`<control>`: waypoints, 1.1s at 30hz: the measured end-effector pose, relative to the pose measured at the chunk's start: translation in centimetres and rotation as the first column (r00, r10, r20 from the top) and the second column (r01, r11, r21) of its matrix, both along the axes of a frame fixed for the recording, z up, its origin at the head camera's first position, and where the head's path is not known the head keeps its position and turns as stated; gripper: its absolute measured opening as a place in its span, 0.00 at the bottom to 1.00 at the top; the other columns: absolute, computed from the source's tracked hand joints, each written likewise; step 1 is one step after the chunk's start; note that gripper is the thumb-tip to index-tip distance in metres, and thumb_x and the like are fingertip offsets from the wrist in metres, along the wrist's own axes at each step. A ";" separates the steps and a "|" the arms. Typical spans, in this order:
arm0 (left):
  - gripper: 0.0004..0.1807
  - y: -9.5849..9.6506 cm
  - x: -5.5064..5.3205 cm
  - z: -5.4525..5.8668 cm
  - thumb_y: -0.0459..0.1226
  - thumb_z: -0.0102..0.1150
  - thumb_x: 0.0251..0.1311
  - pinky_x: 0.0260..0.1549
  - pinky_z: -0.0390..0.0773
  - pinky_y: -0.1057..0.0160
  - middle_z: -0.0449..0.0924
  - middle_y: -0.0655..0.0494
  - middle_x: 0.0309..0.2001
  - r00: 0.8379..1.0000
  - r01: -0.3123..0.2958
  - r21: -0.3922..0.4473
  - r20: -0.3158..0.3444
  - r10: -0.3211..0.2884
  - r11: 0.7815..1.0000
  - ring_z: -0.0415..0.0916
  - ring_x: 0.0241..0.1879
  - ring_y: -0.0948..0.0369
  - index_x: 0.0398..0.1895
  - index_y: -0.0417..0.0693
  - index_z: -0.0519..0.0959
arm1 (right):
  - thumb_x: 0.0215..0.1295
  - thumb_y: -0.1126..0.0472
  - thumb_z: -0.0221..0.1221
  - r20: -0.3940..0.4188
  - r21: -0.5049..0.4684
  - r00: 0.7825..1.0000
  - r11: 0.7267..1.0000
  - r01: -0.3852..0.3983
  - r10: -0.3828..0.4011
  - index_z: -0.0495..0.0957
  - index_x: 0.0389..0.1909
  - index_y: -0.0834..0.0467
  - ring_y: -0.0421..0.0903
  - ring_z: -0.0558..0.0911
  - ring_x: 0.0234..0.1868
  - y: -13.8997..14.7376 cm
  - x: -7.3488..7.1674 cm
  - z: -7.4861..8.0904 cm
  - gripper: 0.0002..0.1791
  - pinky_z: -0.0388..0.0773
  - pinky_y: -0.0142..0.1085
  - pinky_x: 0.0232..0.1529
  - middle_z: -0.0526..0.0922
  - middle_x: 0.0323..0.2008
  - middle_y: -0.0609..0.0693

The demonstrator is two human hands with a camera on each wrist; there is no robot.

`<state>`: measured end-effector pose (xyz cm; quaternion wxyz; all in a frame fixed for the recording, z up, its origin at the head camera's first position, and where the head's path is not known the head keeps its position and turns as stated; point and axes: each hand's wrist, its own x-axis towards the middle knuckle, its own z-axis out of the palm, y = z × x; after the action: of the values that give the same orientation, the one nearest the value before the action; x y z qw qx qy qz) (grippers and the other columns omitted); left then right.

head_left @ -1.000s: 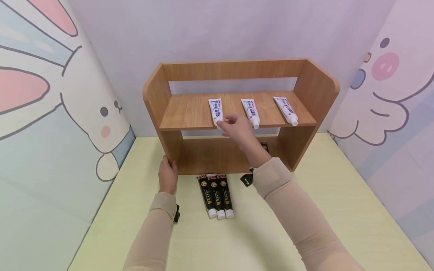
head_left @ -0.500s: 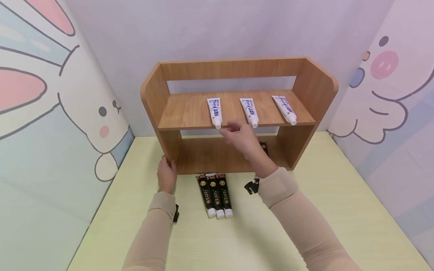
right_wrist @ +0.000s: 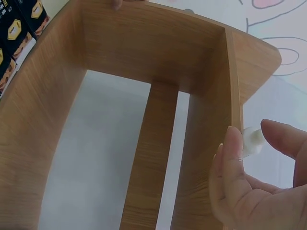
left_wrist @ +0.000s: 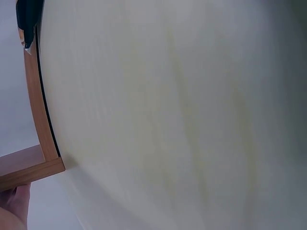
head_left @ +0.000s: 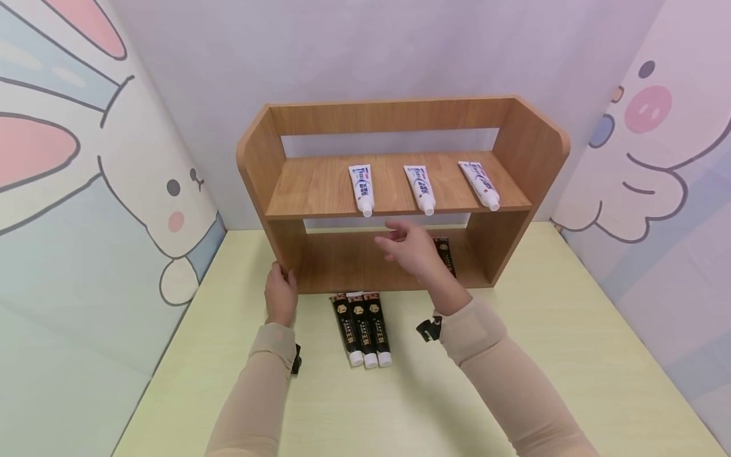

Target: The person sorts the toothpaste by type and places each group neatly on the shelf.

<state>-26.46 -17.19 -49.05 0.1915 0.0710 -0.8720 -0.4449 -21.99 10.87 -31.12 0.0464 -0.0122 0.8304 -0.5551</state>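
Observation:
Three white toothpaste tubes [head_left: 362, 188] lie on the upper board of a wooden desktop shelf [head_left: 322, 184], caps toward the front edge. My right hand [head_left: 408, 247] is just below that edge, fingers loosely bent and holding nothing. In the right wrist view, a white cap [right_wrist: 253, 140] shows between thumb and fingers, beyond them. My left hand [head_left: 281, 295] grips the lower front of the shelf's left side panel. Three black toothpaste tubes [head_left: 362, 330] lie side by side on the table before the shelf. Another black tube [head_left: 445, 255] lies on the lower board, partly behind my right hand.
The shelf stands on a pale yellow table [head_left: 548, 355] against a plain curtain. Cartoon-printed walls [head_left: 634, 139] flank both sides. The shelf's tall right side panel [head_left: 533, 139] bounds the right end of the upper board.
My right hand has moved down and slightly right from the cap of the left white tube to below the upper board's edge. My left hand stays at the side panel.

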 end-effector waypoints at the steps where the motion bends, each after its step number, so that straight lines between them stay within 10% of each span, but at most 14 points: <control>1: 0.11 0.0 0.0 0.0 0.33 0.50 0.72 0.42 0.76 0.46 0.73 0.38 0.45 1.000 0.000 -0.001 0.001 0.000 1.000 0.73 0.45 0.44 0.51 0.35 0.67 | 0.67 0.57 0.62 -0.001 0.007 1.000 1.000 -0.001 0.001 0.69 0.66 0.60 0.51 0.82 0.39 0.0 0.1 -0.2 0.28 0.78 0.42 0.46 0.77 0.48 0.55; 33: 0.14 0.2 0.1 0.2 0.33 0.50 0.72 0.47 0.76 0.46 0.73 0.38 0.49 1.000 -0.002 0.001 0.017 0.002 1.000 0.73 0.49 0.44 0.55 0.35 0.66 | 0.65 0.57 0.64 0.051 0.090 0.999 0.996 -0.013 0.008 0.70 0.65 0.62 0.47 0.83 0.36 -0.4 2.5 -5.2 0.29 0.79 0.40 0.39 0.78 0.47 0.55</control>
<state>-26.36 -17.00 -48.86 0.1846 0.0757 -0.8732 -0.4446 -19.47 10.50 -36.35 0.0708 -0.0004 0.8532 -0.5168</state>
